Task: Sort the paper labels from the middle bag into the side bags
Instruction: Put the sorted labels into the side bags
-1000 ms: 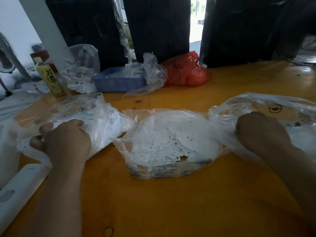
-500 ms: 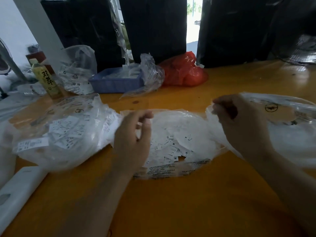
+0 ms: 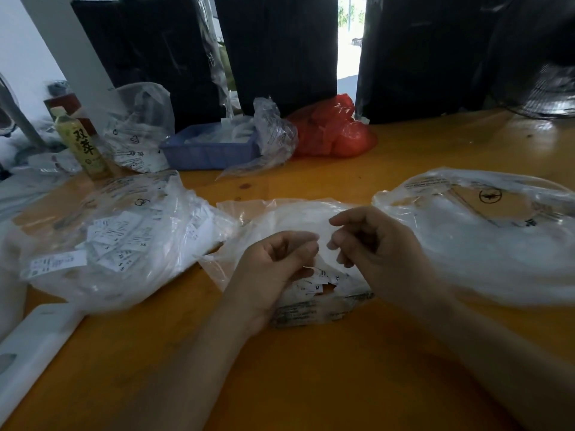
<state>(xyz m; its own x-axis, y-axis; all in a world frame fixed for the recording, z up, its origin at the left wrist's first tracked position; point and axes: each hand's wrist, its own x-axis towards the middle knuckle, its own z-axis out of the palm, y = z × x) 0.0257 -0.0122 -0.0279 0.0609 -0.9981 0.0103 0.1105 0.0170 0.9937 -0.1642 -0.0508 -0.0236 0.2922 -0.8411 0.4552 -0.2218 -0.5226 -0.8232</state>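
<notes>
Three plastic bags lie in a row on the table (image 3: 311, 384): left bag (image 3: 124, 237), middle bag (image 3: 280, 219), right bag (image 3: 485, 237). Behind them stand a bottle (image 3: 81, 144) and a tray (image 3: 208, 150).

Two bare arms reach in from the near edge. The left hand (image 3: 277, 259) and the right hand (image 3: 379, 247) wear no gloves, rings or watch. No sleeves show on the forearms.
</notes>
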